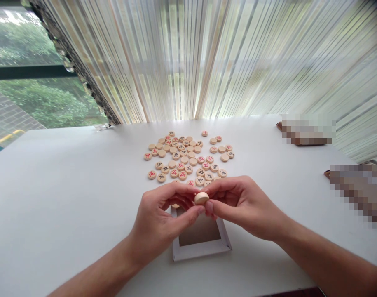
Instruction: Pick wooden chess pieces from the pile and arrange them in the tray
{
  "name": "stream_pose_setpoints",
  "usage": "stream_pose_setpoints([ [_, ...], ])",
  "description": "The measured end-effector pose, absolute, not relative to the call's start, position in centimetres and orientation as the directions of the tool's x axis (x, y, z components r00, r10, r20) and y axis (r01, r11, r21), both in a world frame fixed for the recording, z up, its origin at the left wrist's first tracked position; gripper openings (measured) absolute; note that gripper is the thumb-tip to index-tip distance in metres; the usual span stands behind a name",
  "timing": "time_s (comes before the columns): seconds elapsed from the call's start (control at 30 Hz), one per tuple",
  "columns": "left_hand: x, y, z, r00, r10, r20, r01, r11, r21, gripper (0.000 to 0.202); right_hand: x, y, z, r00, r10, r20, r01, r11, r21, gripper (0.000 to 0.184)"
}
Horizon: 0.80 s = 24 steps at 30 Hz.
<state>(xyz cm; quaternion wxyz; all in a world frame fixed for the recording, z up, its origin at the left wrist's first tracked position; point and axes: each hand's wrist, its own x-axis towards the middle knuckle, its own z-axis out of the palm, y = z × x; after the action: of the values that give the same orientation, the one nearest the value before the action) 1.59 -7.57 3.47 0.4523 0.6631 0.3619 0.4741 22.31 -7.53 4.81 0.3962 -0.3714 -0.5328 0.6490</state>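
Note:
Between the fingertips of both hands is a round wooden Chinese chess piece [202, 199], its visible side plain. My left hand [166, 212] pinches it from the left, and my right hand [237, 204] grips it from the right with thumb and fingers. Below the hands lies an open shallow white box [202, 248] with a brownish bottom; its far side is partly hidden by my fingers. Beyond the hands, many more Chinese chess pieces [182, 175] are spread over the table, some showing red or black characters, others blank side up.
The white table [83, 198] reaches to a striped string curtain [176, 62] and a window [27, 74] at the left. Two blurred-out brown-edged objects, one farther back [312, 134] and one nearer [358, 189], lie at the right. A dark edge [296, 293] shows at the bottom.

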Motion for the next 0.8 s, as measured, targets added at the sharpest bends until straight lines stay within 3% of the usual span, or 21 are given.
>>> stream_pose_setpoints([
  [0.1, 1.4, -7.4, 3.5, 0.259, 0.901, 0.349, 0.103, -0.385, 0.917, 0.015, 22.3, -7.5, 4.7, -0.402, 0.916, 0.012, -0.090, -0.027, -0.996, 0.021],
  [0.37, 0.6, -6.7, 3.5, 0.303, 0.752, 0.586, 0.261, -0.657, 0.707, 0.022, 22.8, -7.4, 4.8, -0.383, 0.912, 0.145, 0.081, 0.189, -0.979, 0.022],
  [0.8, 0.6, -6.5, 3.5, 0.416, 0.665, 0.621, 0.254, -0.740, 0.622, 0.021, 23.1, -7.2, 4.9, -0.443, 0.867, 0.229, 0.311, 0.388, -0.868, 0.011],
])
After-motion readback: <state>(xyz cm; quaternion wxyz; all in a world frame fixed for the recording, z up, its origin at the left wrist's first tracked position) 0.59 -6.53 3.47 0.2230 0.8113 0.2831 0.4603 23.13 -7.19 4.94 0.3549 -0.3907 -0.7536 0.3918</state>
